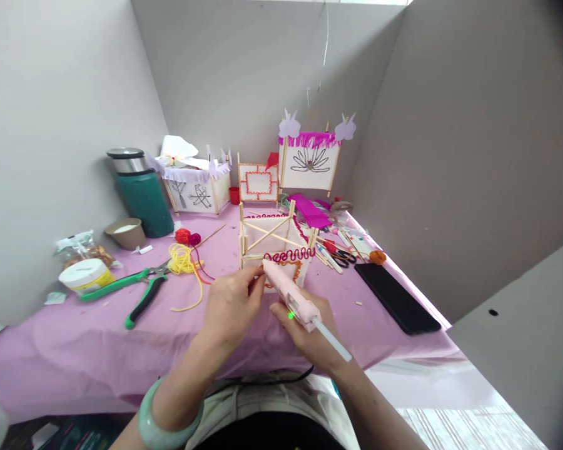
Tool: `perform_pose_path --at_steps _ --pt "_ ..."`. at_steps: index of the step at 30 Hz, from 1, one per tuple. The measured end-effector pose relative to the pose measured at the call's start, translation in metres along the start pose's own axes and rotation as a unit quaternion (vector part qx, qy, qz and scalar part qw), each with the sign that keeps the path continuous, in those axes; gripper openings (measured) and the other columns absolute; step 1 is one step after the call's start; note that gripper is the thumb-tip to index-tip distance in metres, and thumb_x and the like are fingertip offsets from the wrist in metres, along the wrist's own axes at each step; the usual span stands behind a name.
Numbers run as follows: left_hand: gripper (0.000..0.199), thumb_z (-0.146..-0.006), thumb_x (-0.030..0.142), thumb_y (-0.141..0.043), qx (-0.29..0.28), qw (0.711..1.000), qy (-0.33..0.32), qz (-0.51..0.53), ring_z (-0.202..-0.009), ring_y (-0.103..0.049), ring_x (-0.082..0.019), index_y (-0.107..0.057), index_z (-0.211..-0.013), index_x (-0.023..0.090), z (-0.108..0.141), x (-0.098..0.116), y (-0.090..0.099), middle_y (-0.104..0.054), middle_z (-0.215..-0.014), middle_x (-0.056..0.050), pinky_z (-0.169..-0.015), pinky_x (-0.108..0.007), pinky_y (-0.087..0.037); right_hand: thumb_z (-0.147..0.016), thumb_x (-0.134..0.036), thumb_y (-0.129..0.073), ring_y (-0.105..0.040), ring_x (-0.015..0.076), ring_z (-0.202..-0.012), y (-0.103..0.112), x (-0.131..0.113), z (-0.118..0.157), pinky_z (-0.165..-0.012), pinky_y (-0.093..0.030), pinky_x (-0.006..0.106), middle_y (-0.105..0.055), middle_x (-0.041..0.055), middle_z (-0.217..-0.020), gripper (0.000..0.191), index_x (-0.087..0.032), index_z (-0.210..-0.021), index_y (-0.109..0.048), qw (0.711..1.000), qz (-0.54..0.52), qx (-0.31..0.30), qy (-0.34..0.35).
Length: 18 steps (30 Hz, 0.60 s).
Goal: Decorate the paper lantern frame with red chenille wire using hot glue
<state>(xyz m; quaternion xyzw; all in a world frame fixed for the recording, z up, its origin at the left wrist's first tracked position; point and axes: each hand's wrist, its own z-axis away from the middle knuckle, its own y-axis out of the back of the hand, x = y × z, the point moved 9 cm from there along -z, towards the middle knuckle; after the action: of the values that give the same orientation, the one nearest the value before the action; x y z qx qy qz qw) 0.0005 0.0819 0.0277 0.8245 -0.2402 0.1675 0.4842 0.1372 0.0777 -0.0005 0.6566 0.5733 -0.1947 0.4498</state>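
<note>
A pale pink glue gun (291,299) with a white glue stick out of its back is held in my right hand (312,328). Its nozzle points forward at the near side of a square lantern frame (268,236) made of wooden sticks and white panels. Dark red wavy yarn (293,255) runs along the frame's near upper edge, with orange yarn below it. My left hand (234,303) is closed at the frame's near left corner, beside the nozzle; what its fingertips pinch is too small to make out.
Green-handled pliers (145,300), yellow yarn (184,259), a cup (126,234) and a green bottle (144,199) lie or stand left. Decorated lanterns (309,165) stand behind. Scissors (344,257) and a black phone (396,299) are right.
</note>
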Motion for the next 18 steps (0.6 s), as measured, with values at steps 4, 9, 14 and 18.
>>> perform_pose_path --at_steps 4,9,14,18 --pt "0.022 -0.086 0.018 -0.054 0.005 1.0 0.01 0.014 -0.059 -0.062 -0.011 -0.073 -0.098 0.02 -0.001 -0.003 -0.001 -0.075 -0.081 -0.001 -0.057 -0.022 -0.04 -0.084 -0.031 -0.062 -0.059 0.015 -0.059 0.001 0.005 -0.001 -0.051 -0.044 0.023 -0.062 -0.0001 -0.069 0.013 -0.019 -0.083 -0.061 1.0 -0.011 0.005 -0.014" --pt "0.023 -0.086 0.018 -0.055 0.005 1.0 0.01 0.005 -0.057 -0.061 -0.011 -0.072 -0.099 0.021 0.0 -0.004 -0.002 -0.075 -0.081 -0.001 -0.056 -0.022 -0.04 -0.084 -0.033 -0.062 -0.057 0.015 -0.058 0.001 0.009 0.0 -0.047 -0.04 0.023 -0.061 0.0003 -0.068 0.015 -0.019 -0.078 -0.059 0.999 -0.016 0.001 -0.034" --pt "0.022 -0.086 0.02 -0.054 0.01 1.0 0.018 0.007 -0.061 -0.063 -0.012 -0.072 -0.098 0.02 0.0 -0.005 0.0 -0.075 -0.08 -0.002 -0.058 -0.023 -0.041 -0.085 -0.041 -0.06 -0.052 0.0136 -0.051 -0.002 0.023 0.002 -0.047 -0.04 0.023 -0.054 -0.002 -0.056 0.028 -0.02 -0.067 -0.056 0.993 -0.059 -0.019 -0.102" --pt "0.022 -0.087 0.022 -0.053 0.013 1.0 0.025 -0.013 -0.059 -0.062 -0.013 -0.073 -0.095 0.019 -0.001 -0.004 0.0 -0.072 -0.07 -0.002 -0.057 -0.023 -0.04 -0.086 -0.05 -0.057 -0.051 0.0126 -0.049 -0.011 0.04 0.006 -0.049 -0.041 0.024 -0.052 -0.0022 -0.052 0.038 -0.019 -0.065 -0.055 0.972 -0.149 -0.045 -0.175"
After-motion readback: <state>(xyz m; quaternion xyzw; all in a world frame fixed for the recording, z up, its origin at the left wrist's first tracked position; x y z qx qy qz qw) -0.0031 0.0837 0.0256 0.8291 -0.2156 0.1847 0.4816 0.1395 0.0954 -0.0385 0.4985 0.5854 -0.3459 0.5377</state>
